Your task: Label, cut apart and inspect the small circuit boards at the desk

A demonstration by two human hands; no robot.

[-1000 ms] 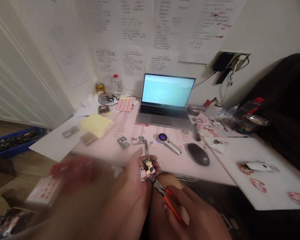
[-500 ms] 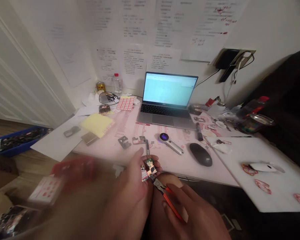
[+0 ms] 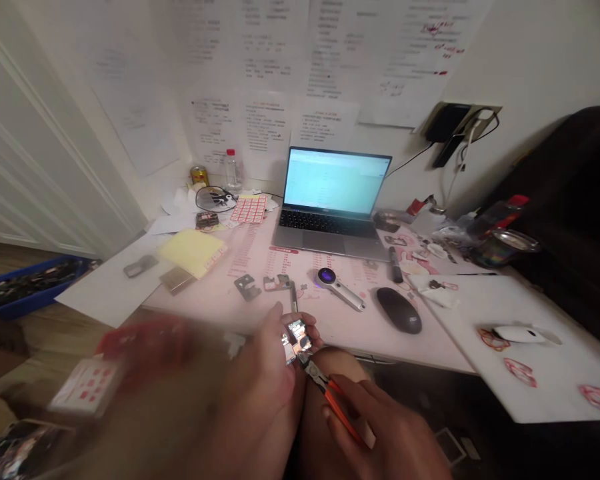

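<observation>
My left hand (image 3: 273,360) is closed around a small circuit board (image 3: 299,331), held up over my lap just off the table's front edge. Metal parts on the board catch the light. In my right hand (image 3: 375,427) is a pair of pliers (image 3: 341,415) with orange handles, my fingers wrapped round the grips. The jaws touch or nearly touch the board's lower edge; whether they grip anything is too small to tell. Just beyond my left fingertips a thin dark tool (image 3: 294,297) lies on the table, near two flat grey metal plates (image 3: 248,287).
A lit magnifier (image 3: 339,288), a black mouse (image 3: 400,310) and an open laptop (image 3: 333,230) lie ahead. Yellow paper (image 3: 193,252) is at the left. Below the table stand a blurred red basket (image 3: 140,347) and a blue bin (image 3: 35,293) of parts. A white board (image 3: 520,373) overhangs at right.
The board has tilted slightly in my left hand, so it now shines brightly where green showed before. The pliers stay at its lower edge. The whole view has shifted a little.
</observation>
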